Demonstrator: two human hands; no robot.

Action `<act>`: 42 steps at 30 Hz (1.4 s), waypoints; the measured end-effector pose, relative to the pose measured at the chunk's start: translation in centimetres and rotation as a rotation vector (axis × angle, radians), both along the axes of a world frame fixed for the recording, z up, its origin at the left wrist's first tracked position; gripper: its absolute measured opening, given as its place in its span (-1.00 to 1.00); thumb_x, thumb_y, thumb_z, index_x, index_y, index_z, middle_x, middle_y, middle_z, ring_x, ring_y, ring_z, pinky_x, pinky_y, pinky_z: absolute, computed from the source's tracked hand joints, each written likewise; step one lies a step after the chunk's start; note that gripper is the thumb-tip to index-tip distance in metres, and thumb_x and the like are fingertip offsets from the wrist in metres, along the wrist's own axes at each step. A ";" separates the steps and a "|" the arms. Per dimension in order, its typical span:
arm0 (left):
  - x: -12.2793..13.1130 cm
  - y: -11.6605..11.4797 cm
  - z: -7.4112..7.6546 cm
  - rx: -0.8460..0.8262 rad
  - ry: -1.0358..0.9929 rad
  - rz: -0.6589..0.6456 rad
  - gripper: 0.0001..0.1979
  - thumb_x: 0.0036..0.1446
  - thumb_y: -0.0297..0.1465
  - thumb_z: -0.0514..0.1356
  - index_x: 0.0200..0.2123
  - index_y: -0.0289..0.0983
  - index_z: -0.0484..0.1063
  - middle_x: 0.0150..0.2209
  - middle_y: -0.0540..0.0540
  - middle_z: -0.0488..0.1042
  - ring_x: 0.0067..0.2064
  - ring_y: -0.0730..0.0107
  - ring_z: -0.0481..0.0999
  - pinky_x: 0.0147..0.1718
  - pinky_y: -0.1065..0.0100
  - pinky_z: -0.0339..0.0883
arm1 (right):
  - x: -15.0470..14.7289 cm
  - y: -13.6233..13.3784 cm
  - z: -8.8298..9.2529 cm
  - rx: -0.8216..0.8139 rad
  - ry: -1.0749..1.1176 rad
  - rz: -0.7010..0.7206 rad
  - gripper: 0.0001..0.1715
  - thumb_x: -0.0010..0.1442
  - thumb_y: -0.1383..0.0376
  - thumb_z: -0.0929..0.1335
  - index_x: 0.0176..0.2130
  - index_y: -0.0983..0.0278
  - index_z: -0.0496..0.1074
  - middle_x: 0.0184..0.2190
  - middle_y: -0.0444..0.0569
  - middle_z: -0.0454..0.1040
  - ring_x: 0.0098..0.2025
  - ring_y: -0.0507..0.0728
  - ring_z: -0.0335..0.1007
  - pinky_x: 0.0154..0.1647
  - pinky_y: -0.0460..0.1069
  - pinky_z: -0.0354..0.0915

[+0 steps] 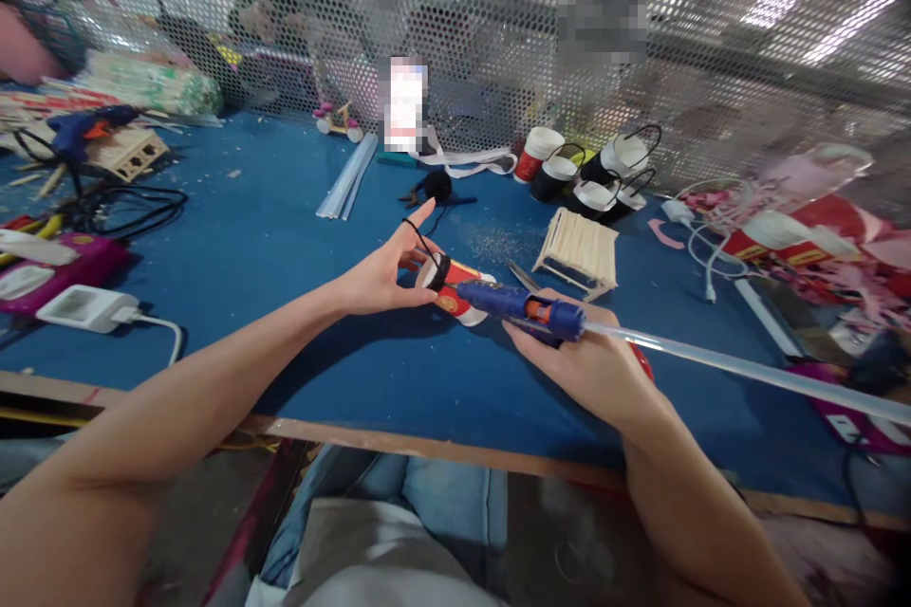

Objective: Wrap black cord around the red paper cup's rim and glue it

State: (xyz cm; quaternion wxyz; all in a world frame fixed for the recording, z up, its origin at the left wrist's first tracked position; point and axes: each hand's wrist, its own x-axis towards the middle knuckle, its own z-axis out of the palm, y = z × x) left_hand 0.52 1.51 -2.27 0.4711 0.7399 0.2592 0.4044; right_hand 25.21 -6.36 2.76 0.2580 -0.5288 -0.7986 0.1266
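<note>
My left hand (388, 270) pinches a red and white paper cup (455, 289) lying on its side on the blue table (285, 237), with a black band around the cup's rim and a thin black cord looped over my fingers. My right hand (584, 356) grips a blue glue gun (523, 303) whose nozzle touches the cup's side. A long clear glue stick (747, 372) sticks out of the gun's back toward the right.
A popsicle-stick frame (580, 251) stands just behind the gun. Several black-wrapped cups with handles (590, 175) sit farther back. Spare glue sticks (348, 175), a second glue gun (85, 128), a white power strip (85, 308) and cables lie left. A metal mesh wall (498, 19) closes the back.
</note>
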 end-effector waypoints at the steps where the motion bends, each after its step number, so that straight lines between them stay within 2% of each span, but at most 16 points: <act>1: 0.0 0.0 0.0 0.006 0.001 -0.002 0.06 -0.09 -0.49 0.35 0.33 -0.01 -0.24 -0.07 -0.14 0.35 -0.11 0.26 0.46 -0.06 0.12 0.31 | 0.0 0.0 0.0 0.010 -0.001 -0.001 -0.89 0.14 0.22 0.35 -0.41 0.15 0.35 -0.50 -0.15 0.46 -0.47 0.10 0.40 -0.46 -0.03 0.27; 8: -0.3 0.0 -0.4 -0.002 0.034 -0.020 0.08 -0.04 -0.49 0.33 0.33 0.04 -0.35 0.00 -0.16 0.32 -0.07 0.25 0.46 -0.06 0.12 0.34 | 0.0 0.0 0.1 -0.001 0.011 -0.007 -0.86 0.12 0.22 0.36 -0.44 0.16 0.33 -0.53 -0.16 0.45 -0.50 0.09 0.38 -0.49 -0.04 0.26; 16: -0.5 0.2 -0.7 0.030 0.016 -0.038 0.08 -0.08 -0.54 0.33 0.34 0.02 -0.28 0.04 -0.18 0.34 -0.04 0.24 0.46 0.02 0.09 0.29 | 0.1 0.0 0.2 -0.038 0.032 0.004 -0.82 0.14 0.21 0.35 -0.48 0.16 0.32 -0.57 -0.14 0.42 -0.54 0.09 0.34 -0.56 -0.03 0.23; 21: -0.5 0.3 -0.8 0.064 0.001 -0.093 0.09 -0.06 -0.58 0.30 0.34 0.03 -0.33 0.04 -0.19 0.33 0.00 0.21 0.44 0.02 0.10 0.30 | 0.1 0.0 0.4 0.004 0.061 -0.023 -0.82 0.16 0.18 0.32 -0.45 0.17 0.36 -0.62 -0.13 0.37 -0.57 0.09 0.32 -0.61 -0.03 0.22; 27: -0.5 0.4 -0.8 0.061 0.014 -0.125 0.09 -0.06 -0.60 0.29 0.33 0.05 -0.35 0.08 -0.18 0.31 0.02 0.25 0.43 0.07 0.13 0.28 | 0.3 -0.2 0.4 0.050 -0.005 0.042 -0.80 0.17 0.18 0.32 -0.44 0.20 0.42 -0.59 -0.10 0.41 -0.52 0.12 0.37 -0.53 -0.02 0.27; 33: -0.4 0.4 -0.7 0.099 0.000 -0.168 0.08 -0.06 -0.61 0.28 0.33 0.04 -0.33 0.08 -0.19 0.31 0.08 0.21 0.41 0.11 0.10 0.25 | 0.0 0.1 0.8 0.142 0.006 0.019 -0.75 0.20 0.21 0.26 -0.42 0.22 0.45 -0.58 -0.06 0.41 -0.54 0.11 0.35 -0.51 0.00 0.27; 38: -0.3 0.3 -0.6 0.075 0.007 -0.195 0.07 -0.04 -0.62 0.26 0.33 0.04 -0.34 0.11 -0.19 0.29 0.12 0.21 0.38 0.14 0.10 0.23 | 0.6 0.5 1.0 0.162 -0.124 0.097 -0.73 0.20 0.21 0.25 -0.40 0.20 0.48 -0.59 -0.04 0.42 -0.52 0.13 0.37 -0.49 0.01 0.28; 42: -0.4 0.3 -0.7 0.053 0.002 -0.219 0.05 -0.03 -0.61 0.25 0.34 0.03 -0.34 0.13 -0.19 0.28 0.16 0.20 0.34 0.19 0.08 0.17 | 0.9 0.8 0.8 0.190 -0.136 0.115 -0.73 0.19 0.20 0.25 -0.37 0.20 0.50 -0.60 -0.02 0.41 -0.50 0.17 0.40 -0.44 0.05 0.31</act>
